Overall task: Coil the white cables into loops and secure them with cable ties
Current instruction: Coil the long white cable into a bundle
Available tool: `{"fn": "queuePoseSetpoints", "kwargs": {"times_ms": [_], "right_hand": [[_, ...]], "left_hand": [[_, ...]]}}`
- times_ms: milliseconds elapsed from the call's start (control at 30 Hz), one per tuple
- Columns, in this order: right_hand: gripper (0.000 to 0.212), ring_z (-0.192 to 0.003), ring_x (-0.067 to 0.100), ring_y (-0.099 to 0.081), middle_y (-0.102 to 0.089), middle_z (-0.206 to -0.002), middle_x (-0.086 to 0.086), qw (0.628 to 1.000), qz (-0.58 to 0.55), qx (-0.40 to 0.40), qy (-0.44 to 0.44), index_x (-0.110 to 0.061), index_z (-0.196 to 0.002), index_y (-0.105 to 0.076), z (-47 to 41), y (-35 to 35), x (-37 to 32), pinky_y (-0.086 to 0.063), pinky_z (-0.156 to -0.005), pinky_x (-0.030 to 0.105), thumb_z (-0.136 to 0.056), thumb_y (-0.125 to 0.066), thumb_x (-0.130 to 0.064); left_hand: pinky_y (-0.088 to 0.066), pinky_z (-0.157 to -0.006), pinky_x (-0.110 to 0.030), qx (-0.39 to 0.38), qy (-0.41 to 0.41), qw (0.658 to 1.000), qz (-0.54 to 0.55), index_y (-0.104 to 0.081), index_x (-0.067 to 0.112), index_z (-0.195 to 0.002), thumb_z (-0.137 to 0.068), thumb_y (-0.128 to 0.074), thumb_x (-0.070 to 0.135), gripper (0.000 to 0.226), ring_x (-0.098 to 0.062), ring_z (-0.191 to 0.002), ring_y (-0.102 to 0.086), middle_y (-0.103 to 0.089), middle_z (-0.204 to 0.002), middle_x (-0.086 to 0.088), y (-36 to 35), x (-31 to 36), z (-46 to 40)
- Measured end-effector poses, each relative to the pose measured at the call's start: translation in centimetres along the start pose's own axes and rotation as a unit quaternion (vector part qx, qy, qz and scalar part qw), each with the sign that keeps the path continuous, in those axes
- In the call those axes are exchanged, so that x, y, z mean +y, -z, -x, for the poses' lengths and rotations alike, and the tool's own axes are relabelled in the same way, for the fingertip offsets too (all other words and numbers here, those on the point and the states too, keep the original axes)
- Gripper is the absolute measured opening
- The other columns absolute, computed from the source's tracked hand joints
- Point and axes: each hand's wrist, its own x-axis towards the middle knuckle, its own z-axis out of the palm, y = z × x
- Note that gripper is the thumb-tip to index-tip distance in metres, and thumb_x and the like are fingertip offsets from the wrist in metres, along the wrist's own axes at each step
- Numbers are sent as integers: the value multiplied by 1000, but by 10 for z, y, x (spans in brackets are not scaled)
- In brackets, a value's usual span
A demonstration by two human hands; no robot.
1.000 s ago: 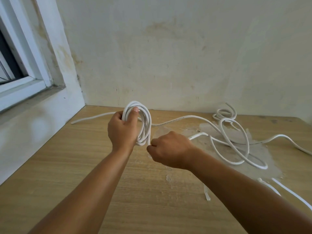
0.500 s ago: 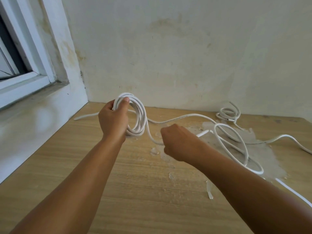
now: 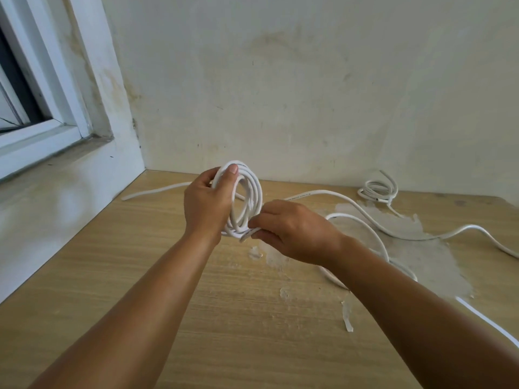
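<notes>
Left fingers [image 3: 229, 175] grip coil [image 3: 250, 200]; right fingers [image 3: 257, 234] pinch its bottom.

Small coil [image 3: 377, 190] behind loose cable [image 3: 365, 214]

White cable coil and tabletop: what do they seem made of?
White cable coil: likely smooth plastic sheathing, slightly glossy, bending in soft loops. Pale wood-grain tabletop: apparently laminate or veneer, since the surface has peeled to a whitish patch.
</notes>
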Motion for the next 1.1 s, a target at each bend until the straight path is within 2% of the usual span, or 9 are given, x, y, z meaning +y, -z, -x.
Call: {"fn": "queuePoseSetpoints", "kwargs": {"times_ms": [167,300,400,533,633,733,867,1000,1100], "right_hand": [[59,-88,27,-64,-67,-104,11,983,85,154,-52,-10,-113,-71,-5,4,9,-55,-68,41,-74,-85,-52],[96,-132,28,-51,-53,-146,11,984,10,115,-139,-14,-143,-53,-10,12,6,-47,-101,38,-67,-80,-67],[112,-126,17,-59,-60,-142,3,964,-115,55,-232,-21,-152,-42,-9,21,7,-47,-102,28,-59,-86,-65],[77,-79,10,-69,-74,-91,-4,950,-182,57,-246,-18,-117,-70,-9,25,15,-58,-76,32,-56,-88,-61],[73,-59,16,-61,-66,-67,0,952,-167,63,-250,-12,-85,-69,-11,24,14,-52,-58,36,-57,-72,-79],[66,-53,14,-50,-59,-62,-1,939,-171,83,-287,-12,-78,-62,-13,26,17,-41,-52,28,-62,-73,-75],[60,-53,8,-44,-53,-61,-7,910,-182,114,-356,-17,-75,-57,-20,34,21,-36,-48,16,-65,-69,-75],[68,-53,12,-52,-56,-60,-1,888,-255,91,-370,-8,-77,-60,-24,41,13,-45,-55,29,-68,-68,-75],[66,-65,20,-66,-68,-70,8,836,-402,13,-373,-2,-92,-68,-23,56,13,-56,-69,39,-72,-75,-63]], "left_hand": [[-56,-64,-29,-113,-9,994,-10,-77,31,-85,-98,-55,55,35,-6,-66,-70,-77,-77,5,-6,9,16],[-55,-75,-32,-191,-53,979,-41,-79,26,-90,-104,-32,56,57,-10,-76,-73,-77,-78,-1,-5,11,24],[-55,-80,-34,-245,-78,966,-21,-78,22,-99,-103,-22,60,68,-15,-81,-73,-77,-80,-7,-3,11,24],[-43,-67,-24,-228,-111,967,-37,-50,5,-94,-101,-23,63,64,-3,-61,-47,-48,-69,7,-4,11,20],[-41,-61,-15,-261,-127,956,-41,-49,6,-92,-99,-24,62,62,-3,-60,-44,-46,-64,13,-5,14,17],[-46,-63,-21,-255,-161,953,-31,-54,16,-98,-96,-32,67,55,-7,-65,-54,-57,-71,10,-4,12,16],[-57,-74,-46,-198,-176,963,-42,-58,28,-113,-90,-38,79,60,-22,-80,-69,-70,-94,8,-10,2,25],[-52,-51,-33,-102,-224,969,-35,-64,20,-105,-91,-39,75,62,-18,-57,-64,-65,-74,0,-14,5,25],[-43,-47,-19,-92,-258,961,-36,-66,13,-98,-92,-45,71,61,-13,-51,-62,-63,-68,5,-11,6,15]]}}
